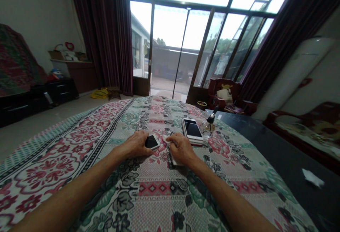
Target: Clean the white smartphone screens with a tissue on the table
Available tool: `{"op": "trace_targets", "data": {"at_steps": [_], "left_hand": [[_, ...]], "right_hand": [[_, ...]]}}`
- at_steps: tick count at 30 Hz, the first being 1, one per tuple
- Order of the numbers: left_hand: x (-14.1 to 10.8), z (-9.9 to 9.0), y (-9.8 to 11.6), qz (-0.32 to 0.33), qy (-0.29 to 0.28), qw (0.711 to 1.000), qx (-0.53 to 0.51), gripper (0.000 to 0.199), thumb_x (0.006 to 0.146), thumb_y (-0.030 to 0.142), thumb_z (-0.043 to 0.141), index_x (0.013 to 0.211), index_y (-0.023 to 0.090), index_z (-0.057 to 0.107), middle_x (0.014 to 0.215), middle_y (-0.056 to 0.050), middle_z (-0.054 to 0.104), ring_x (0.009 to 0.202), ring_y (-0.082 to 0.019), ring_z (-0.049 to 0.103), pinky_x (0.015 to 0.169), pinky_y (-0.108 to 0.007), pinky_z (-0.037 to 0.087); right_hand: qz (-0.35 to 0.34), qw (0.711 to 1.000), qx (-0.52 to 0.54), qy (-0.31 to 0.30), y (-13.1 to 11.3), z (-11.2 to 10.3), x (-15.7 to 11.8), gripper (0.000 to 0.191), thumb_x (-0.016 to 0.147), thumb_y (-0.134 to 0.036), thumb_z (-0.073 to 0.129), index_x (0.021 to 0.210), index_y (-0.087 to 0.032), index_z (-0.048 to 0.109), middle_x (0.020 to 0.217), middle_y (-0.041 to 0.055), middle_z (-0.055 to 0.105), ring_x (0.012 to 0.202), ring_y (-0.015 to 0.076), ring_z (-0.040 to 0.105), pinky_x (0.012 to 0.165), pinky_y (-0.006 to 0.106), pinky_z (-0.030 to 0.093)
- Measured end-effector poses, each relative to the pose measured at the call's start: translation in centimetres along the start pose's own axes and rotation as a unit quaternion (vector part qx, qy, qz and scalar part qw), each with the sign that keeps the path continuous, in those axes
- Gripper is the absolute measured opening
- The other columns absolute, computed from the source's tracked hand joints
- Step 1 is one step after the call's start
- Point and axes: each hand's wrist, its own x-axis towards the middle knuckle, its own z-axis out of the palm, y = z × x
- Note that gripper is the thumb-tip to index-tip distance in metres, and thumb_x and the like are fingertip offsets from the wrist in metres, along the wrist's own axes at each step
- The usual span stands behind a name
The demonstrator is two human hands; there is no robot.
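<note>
A white phone with a dark screen [152,142] lies near the middle of the flowered tablecloth [154,171]. My left hand [136,144] grips its left end between thumb and fingers. To the right, my right hand [180,148] is closed on a white cloth or tissue [176,161], which shows below and beside the fingers; part of it is hidden under the hand. Beyond my right hand lies a stack of phones [192,129], the top one white with a dark screen facing up. The two hands are apart.
Right of the stack stands a small clear item with a black-topped object [211,118]. A dark surface [265,147] borders the cloth on the right, with a crumpled white tissue [312,178] on it. Wooden chairs [225,94] and glass doors are farther back.
</note>
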Motion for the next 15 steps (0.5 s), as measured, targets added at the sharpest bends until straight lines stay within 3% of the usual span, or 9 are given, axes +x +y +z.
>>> {"op": "trace_targets", "data": {"at_steps": [3,5,10,15], "left_hand": [[-0.2,-0.9,0.0,-0.003,-0.045,0.999,-0.029,0.035,0.066,0.041,0.069,0.093,0.02,0.067,0.087,-0.005,0.065,0.078,-0.022,0.061,0.065,-0.028,0.045],[-0.4,-2.0,-0.2,0.023,-0.079,0.991,-0.103,0.033,0.066,0.038,0.069,0.093,0.019,0.067,0.084,-0.003,0.066,0.075,-0.02,0.061,0.064,-0.027,0.045],[-0.7,-4.3,-0.6,0.109,-0.103,0.928,-0.34,0.056,0.068,0.034,0.072,0.121,0.019,0.06,0.116,-0.006,0.064,0.104,-0.023,0.059,0.089,-0.035,0.046],[-0.5,-4.2,-0.4,0.146,-0.116,0.893,-0.41,0.062,0.07,0.031,0.075,0.128,0.02,0.057,0.124,-0.007,0.061,0.114,-0.026,0.054,0.1,-0.041,0.04]], "right_hand": [[0.002,0.999,0.03,0.017,-0.3,0.0,0.1,0.032,0.075,0.001,0.052,0.09,-0.017,0.073,0.093,0.0067,0.068,0.091,0.0172,0.062,0.086,0.031,0.048],[0.011,0.996,0.071,0.045,-0.6,-0.3,0.2,0.031,0.075,-0.001,0.051,0.092,-0.018,0.072,0.096,0.0065,0.069,0.093,0.0173,0.063,0.086,0.032,0.048],[0.015,0.977,0.178,0.113,-1.4,-1.0,0.6,0.027,0.079,-0.011,0.053,0.099,-0.019,0.069,0.1,0.0063,0.07,0.094,0.0181,0.064,0.086,0.035,0.05],[-0.038,0.963,0.214,0.157,-2.3,-1.0,0.6,0.023,0.081,-0.012,0.055,0.098,-0.02,0.069,0.099,0.0059,0.07,0.094,0.0184,0.063,0.087,0.038,0.051]]}}
